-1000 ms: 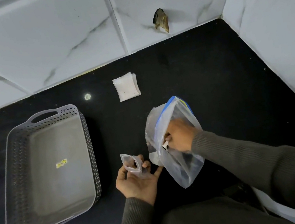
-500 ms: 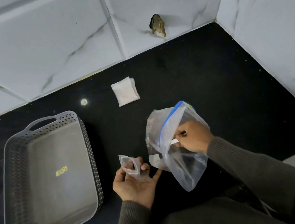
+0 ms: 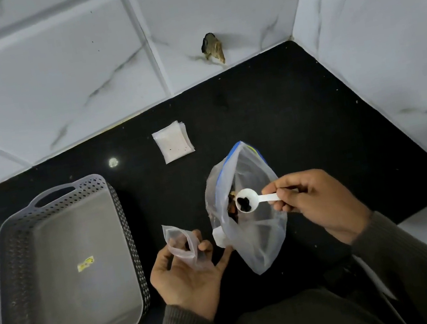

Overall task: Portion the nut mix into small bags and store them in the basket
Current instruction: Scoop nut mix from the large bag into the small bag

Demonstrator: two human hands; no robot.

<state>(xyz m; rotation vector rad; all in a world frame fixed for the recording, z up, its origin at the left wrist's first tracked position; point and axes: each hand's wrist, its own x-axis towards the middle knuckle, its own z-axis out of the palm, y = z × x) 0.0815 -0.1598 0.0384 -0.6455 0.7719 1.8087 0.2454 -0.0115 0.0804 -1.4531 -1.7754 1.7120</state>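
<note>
Lifting clear of the large clear plastic zip bag with the blue seal, the right hand pinches the handle of a small white plastic scoop between thumb and curled fingers. A second ago that hand was down at the bag's mouth, with the scoop's bowl out of sight. The bowl now hangs level over the open mouth and carries a few dark pieces of nut mix; more mix shows inside the bag just beside it.

The left hand has kept its place, palm up, with the small clear plastic bag held in its curled fingers, mouth open towards the scoop. So one portion is loaded, and the next move is probably a short carry leftward to tip it in.

The small bag's mouth is narrow and soft, so pieces could slip past its rim onto the black stone counter. The path between scoop and small bag is short and unobstructed.

The grey perforated plastic basket stands well to the left, with no filled bags in it. A stack of flat spare bags lies farther back, clear of both hands. The white tiled walls close the corner on the right, well away from the work.
</note>
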